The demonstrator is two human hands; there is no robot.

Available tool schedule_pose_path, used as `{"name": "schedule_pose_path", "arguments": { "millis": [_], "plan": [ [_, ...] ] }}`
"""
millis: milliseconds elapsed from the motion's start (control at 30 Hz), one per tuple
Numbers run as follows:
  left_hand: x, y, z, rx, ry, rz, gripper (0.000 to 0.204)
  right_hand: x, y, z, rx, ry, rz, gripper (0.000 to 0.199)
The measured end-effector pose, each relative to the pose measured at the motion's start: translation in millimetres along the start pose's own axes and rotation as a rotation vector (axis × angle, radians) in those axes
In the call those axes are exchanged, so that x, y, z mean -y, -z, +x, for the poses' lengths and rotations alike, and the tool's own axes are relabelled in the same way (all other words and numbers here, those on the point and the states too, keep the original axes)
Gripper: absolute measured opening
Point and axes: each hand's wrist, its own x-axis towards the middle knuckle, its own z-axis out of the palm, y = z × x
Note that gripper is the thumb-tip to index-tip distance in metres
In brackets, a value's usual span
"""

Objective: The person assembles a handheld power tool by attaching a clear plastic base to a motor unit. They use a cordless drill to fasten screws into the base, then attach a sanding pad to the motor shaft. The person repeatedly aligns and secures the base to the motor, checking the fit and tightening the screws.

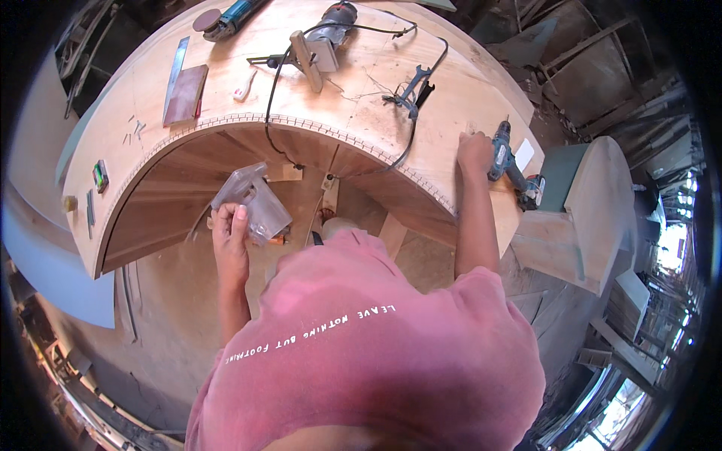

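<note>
Clear plastic piece (268,214), flanged, is pinched between thumb and fingers of the left hand (232,225), apart from the table (466,83), over the hollow within its curved inner edge. Right hand (474,154), fingers bent, rests on the table's right part just beside a cordless drill (500,154), its grip on anything impossible to tell, while a power tool (336,28) and a spanner (410,89) lie toward the table's far side. Step in hand, as judged: handling the clear piece; the next move seemingly calls for a steady hold, clear of the cord (268,113) draped over the table's inner edge.
</note>
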Motion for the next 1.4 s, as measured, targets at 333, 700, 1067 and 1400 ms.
{"name": "schedule_pose_path", "arguments": {
  "millis": [333, 700, 1067, 1400],
  "plan": [
    [4, -6, -5, -0.035, 0.036, -0.014, 0.023, -8, -18, 19, 0.040, -0.068, 0.148, 0.037],
    [22, 82, -84, -0.358, -0.220, 0.117, 0.024, 95, 33, -60, -0.220, 0.245, 0.749, 0.037],
    [107, 312, -342, -0.933, -0.336, 0.261, 0.027, 393, 64, -630, 1.135, 1.439, 1.220, 0.029],
    [110, 405, -556, -1.668, -0.173, -0.017, 0.027, 434, 121, -941, 2.047, 1.615, 0.711, 0.025]
  ]
}}
